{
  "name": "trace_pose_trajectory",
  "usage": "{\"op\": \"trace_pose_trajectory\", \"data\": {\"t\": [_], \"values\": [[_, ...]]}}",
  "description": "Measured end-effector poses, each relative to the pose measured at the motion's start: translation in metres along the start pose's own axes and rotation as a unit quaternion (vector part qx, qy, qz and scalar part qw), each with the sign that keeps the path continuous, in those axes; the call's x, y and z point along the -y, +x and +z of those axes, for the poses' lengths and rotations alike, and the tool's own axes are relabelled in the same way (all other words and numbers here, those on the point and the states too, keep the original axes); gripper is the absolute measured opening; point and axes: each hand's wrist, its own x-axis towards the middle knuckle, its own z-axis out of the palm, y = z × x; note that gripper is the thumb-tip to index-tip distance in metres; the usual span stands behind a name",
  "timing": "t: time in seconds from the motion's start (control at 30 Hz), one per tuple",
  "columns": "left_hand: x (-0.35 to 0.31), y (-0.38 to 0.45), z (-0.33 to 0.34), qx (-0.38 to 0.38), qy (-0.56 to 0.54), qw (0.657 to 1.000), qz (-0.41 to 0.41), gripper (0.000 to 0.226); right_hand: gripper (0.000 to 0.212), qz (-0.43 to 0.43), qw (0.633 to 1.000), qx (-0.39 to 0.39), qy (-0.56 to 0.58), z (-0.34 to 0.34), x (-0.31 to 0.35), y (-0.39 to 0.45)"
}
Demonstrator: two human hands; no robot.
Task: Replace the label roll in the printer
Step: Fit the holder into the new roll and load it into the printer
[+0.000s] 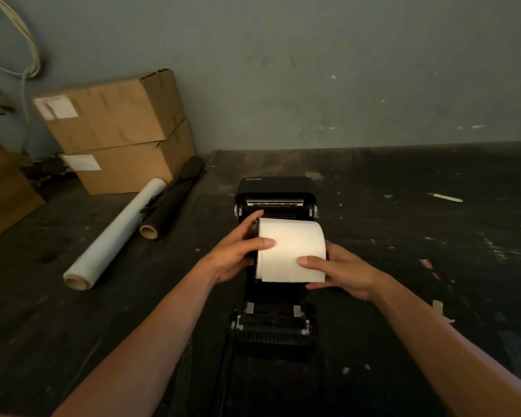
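Observation:
A black label printer (274, 326) stands open on the dark table, its lid (275, 188) tipped back toward the wall. A white label roll (292, 245) sits over the printer's open bay, held between both hands. My left hand (238, 251) grips the roll's left end, thumb lying across the top of the paper. My right hand (340, 272) grips the right end, thumb pressed on the paper near its loose front edge. The bay under the roll is hidden.
Two stacked cardboard boxes (115, 127) stand at the back left by the wall. A clear film roll (115, 236) and a dark roll (169, 206) lie left of the printer. Paper scraps and a white stick (447, 198) litter the dark table (433, 266).

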Motion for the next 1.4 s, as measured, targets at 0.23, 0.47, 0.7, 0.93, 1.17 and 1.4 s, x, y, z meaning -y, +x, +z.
{"op": "trace_pose_trajectory", "data": {"t": [0.23,0.47,0.7,0.93,1.17,1.4], "values": [[0.011,-0.012,-0.014,0.038,0.237,0.97,-0.023,0.089,0.093,-0.039,0.999,-0.027,-0.012,0.013,-0.017,-0.003],[-0.006,-0.015,-0.031,0.07,0.389,0.914,-0.092,0.094,0.091,-0.043,0.995,-0.047,-0.073,0.02,-0.022,0.003],[-0.029,-0.008,-0.043,0.057,0.34,0.931,-0.121,0.046,0.086,-0.066,0.987,-0.057,-0.134,0.03,-0.01,0.019],[-0.019,0.007,-0.04,0.024,0.338,0.933,-0.122,0.052,0.079,-0.057,0.986,-0.098,-0.125,0.025,-0.014,0.033],[0.004,0.016,-0.047,0.028,0.317,0.944,-0.089,0.054,0.085,-0.032,0.981,-0.131,-0.14,0.027,-0.032,0.044],[0.024,0.021,-0.053,0.025,0.296,0.952,-0.069,0.055,0.093,-0.03,0.976,-0.133,-0.17,0.031,-0.042,0.051]]}}
